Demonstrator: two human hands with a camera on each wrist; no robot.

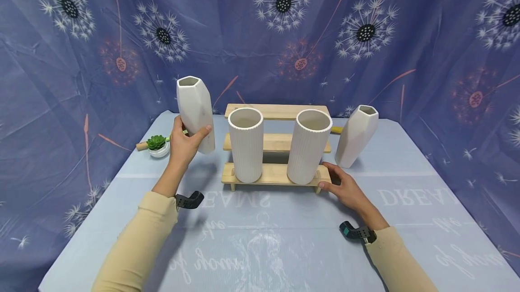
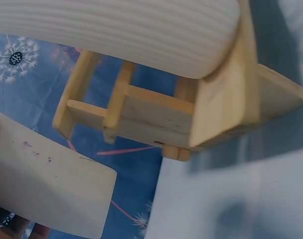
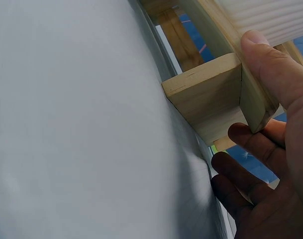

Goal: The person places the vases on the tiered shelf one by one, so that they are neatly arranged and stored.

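Observation:
My left hand (image 1: 183, 145) grips a white faceted vase (image 1: 195, 107) around its lower half, thumb across the front, and holds it upright above the table left of the wooden tiered stand (image 1: 276, 173). In the left wrist view, small purple marks show on this vase (image 2: 51, 181). The right hand (image 1: 347, 189) pinches the right end of the stand's lowest step, thumb (image 3: 270, 64) on top and fingers below. Two white ribbed vases stand on that step, one at the left (image 1: 246, 147) and one at the right (image 1: 308, 147).
Another faceted white vase (image 1: 357, 136) stands on the table right of the stand. A small potted succulent (image 1: 157, 146) sits at the back left, with a wooden-handled item (image 1: 141, 146) beside it. Something yellow (image 1: 336, 130) shows behind the stand. A patterned blue cloth (image 1: 227, 34) hangs behind.

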